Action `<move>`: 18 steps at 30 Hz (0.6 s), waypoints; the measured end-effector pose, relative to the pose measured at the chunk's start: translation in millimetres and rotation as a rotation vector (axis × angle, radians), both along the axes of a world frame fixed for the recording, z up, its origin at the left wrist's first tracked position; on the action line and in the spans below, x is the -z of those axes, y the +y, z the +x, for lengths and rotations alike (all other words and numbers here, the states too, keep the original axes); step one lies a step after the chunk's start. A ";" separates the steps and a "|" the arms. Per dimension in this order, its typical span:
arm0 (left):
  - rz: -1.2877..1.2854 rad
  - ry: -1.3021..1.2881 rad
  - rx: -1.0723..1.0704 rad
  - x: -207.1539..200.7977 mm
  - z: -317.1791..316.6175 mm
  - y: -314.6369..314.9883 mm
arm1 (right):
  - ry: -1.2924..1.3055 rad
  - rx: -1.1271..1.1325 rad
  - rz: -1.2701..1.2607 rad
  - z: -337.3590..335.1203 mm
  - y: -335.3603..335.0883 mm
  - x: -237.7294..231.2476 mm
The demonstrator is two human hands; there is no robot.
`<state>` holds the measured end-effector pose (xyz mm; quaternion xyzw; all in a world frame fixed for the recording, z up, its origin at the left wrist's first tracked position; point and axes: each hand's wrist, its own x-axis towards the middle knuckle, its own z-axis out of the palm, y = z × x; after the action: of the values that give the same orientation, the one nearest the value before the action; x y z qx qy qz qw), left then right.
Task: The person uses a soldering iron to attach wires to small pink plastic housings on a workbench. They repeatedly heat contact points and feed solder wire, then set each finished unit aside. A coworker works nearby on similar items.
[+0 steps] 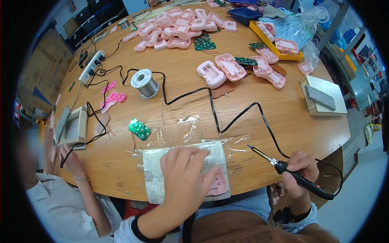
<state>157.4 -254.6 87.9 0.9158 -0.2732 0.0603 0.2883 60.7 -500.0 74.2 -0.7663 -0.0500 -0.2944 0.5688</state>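
Note:
My right hand (300, 170) grips a soldering iron (280, 166) by its black handle. The metal tip points up and left, raised off the tabletop. Above a whitish work pad (154, 158) hovers my left hand (184, 174), its fingers loosely bent and the thumb apart, with nothing seen in it. A pink plastic casing (220, 185) lies on the pad, partly hidden behind that hand; whether the thumb touches it I cannot tell. Just beyond the pad's left corner sits a green circuit board (139, 129) with thin wires.
A solder spool (145, 84) stands mid-table. The iron's black cord (212, 101) snakes across to a power strip (91, 67). Pink casings (174, 26) are heaped at the back, others near a yellow tray (279, 50). A co-worker's hand (72, 162) rests at left; a boxed block (324, 97) lies right.

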 end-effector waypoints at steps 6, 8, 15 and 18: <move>-0.082 -0.020 0.045 11.2 55.4 -37.7 | -0.138 0.072 0.049 4.7 1.5 0.1; -0.213 -0.107 0.130 4.0 48.3 -30.8 | -0.115 0.040 0.258 6.5 5.2 -8.3; -0.003 -0.295 0.295 -20.8 4.0 -6.2 | 0.029 -0.278 -0.247 43.9 24.7 -32.2; 0.003 -0.336 0.293 -25.7 -4.8 -1.2 | -0.050 -0.312 -0.410 56.7 40.7 -27.5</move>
<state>152.6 -255.7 113.6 0.8438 -0.4477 0.1691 0.2429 117.4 -459.3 101.8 -0.8412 -0.2404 -0.2053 0.4386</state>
